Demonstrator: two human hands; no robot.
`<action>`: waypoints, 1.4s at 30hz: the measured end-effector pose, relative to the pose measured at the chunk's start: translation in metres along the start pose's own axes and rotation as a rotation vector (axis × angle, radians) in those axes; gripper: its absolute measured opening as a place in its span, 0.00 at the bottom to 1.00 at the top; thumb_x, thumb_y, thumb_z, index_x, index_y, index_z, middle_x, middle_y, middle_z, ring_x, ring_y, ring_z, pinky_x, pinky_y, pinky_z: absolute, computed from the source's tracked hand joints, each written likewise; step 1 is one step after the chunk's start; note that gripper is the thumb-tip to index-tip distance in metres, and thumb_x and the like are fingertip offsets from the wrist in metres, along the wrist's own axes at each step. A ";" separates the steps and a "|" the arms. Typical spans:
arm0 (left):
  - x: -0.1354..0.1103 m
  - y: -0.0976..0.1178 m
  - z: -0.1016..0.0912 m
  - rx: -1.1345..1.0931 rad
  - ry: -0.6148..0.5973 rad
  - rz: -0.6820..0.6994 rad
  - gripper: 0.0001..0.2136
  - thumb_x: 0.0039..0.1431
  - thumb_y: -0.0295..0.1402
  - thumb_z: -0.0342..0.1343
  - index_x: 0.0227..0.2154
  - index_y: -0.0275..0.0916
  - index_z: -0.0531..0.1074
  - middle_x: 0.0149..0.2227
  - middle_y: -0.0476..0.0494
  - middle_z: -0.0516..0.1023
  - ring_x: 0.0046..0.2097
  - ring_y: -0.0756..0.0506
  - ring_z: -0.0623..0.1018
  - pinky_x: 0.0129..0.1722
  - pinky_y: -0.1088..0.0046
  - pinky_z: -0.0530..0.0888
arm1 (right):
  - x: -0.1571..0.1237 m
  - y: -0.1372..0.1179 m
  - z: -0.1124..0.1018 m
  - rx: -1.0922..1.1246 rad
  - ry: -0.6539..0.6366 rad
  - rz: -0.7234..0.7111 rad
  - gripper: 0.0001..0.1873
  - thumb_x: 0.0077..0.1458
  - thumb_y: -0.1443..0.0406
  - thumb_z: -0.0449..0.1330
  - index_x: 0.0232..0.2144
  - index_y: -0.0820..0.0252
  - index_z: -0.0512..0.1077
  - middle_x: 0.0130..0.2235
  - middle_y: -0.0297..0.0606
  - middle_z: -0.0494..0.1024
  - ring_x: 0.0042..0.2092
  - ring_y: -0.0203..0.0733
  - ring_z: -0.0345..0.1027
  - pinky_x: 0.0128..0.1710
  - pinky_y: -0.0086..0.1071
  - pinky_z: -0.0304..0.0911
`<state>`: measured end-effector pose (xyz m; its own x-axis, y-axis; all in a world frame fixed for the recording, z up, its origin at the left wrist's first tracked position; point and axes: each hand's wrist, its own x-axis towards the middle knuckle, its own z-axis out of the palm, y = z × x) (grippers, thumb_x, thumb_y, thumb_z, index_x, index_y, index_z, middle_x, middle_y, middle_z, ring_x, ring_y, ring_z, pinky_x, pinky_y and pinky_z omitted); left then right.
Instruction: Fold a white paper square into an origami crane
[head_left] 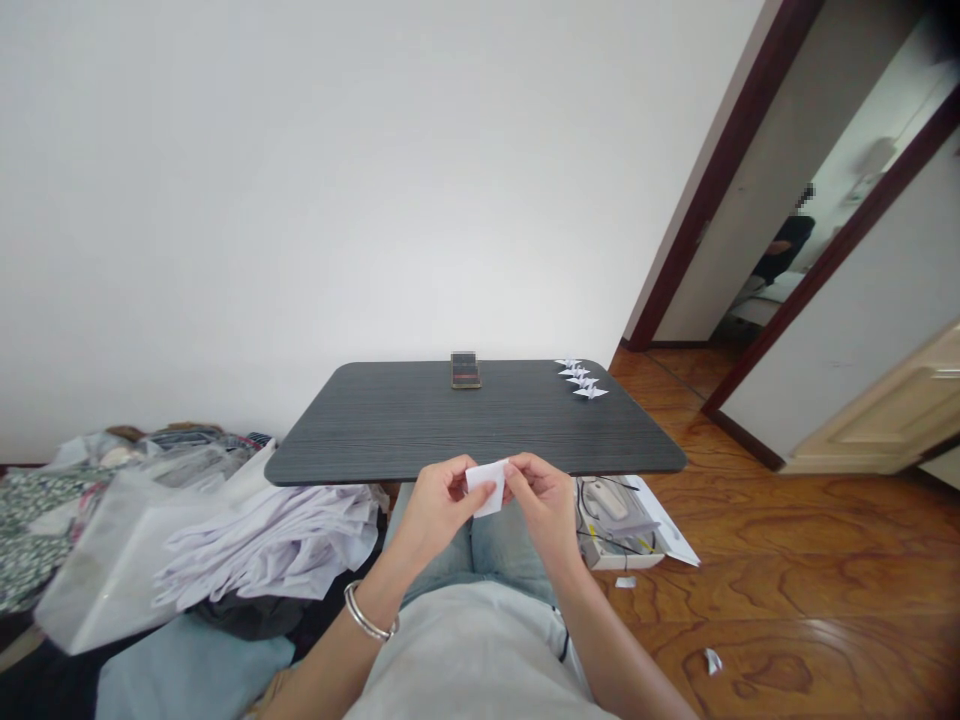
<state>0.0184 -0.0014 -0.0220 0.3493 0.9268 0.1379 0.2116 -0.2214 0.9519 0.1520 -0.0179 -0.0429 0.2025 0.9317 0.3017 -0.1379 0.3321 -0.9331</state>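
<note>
White paper square (488,474), pinched between thumb and fingers of left hand (442,492) and right hand (541,492) beside the table's (405,430) near edge; flat, so apparently with most folding left. Seemingly finished: four paper cranes (581,382), lined up at the far right corner.

The sheet (487,480) is smooth, matt paper, like the cranes (581,381) at far right. The tabletop (465,430) has a matt, fine-grained finish; the wood floor (817,560) looks glossy, the bracelet (363,618) polished metal.
</note>
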 end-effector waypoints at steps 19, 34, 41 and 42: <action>0.000 0.000 -0.002 0.176 0.042 0.058 0.09 0.51 0.36 0.53 0.22 0.35 0.67 0.20 0.51 0.67 0.22 0.53 0.64 0.21 0.79 0.59 | 0.002 0.005 0.000 -0.047 0.027 -0.020 0.08 0.50 0.63 0.57 0.22 0.60 0.71 0.18 0.30 0.69 0.20 0.33 0.62 0.21 0.26 0.61; 0.003 -0.006 0.000 0.068 0.011 0.032 0.10 0.51 0.38 0.54 0.23 0.34 0.66 0.21 0.51 0.67 0.23 0.53 0.64 0.22 0.79 0.59 | 0.002 0.008 -0.001 -0.082 0.043 -0.058 0.09 0.51 0.64 0.54 0.24 0.59 0.72 0.19 0.30 0.70 0.21 0.34 0.63 0.22 0.26 0.60; 0.005 -0.008 0.003 0.003 -0.039 -0.013 0.12 0.50 0.39 0.55 0.21 0.33 0.66 0.20 0.51 0.67 0.22 0.54 0.63 0.21 0.80 0.58 | 0.002 0.005 0.000 -0.003 -0.013 -0.036 0.11 0.52 0.62 0.55 0.22 0.60 0.72 0.19 0.30 0.68 0.21 0.33 0.61 0.22 0.26 0.59; 0.005 -0.008 0.002 -0.020 -0.053 -0.024 0.13 0.50 0.39 0.55 0.21 0.33 0.66 0.20 0.52 0.66 0.22 0.54 0.62 0.20 0.80 0.58 | 0.002 0.005 0.000 0.017 -0.025 -0.025 0.11 0.52 0.62 0.55 0.22 0.60 0.72 0.19 0.30 0.68 0.21 0.33 0.61 0.21 0.26 0.59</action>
<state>0.0207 0.0048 -0.0296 0.3922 0.9144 0.1006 0.2020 -0.1924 0.9603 0.1520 -0.0147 -0.0467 0.1820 0.9263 0.3300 -0.1492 0.3578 -0.9218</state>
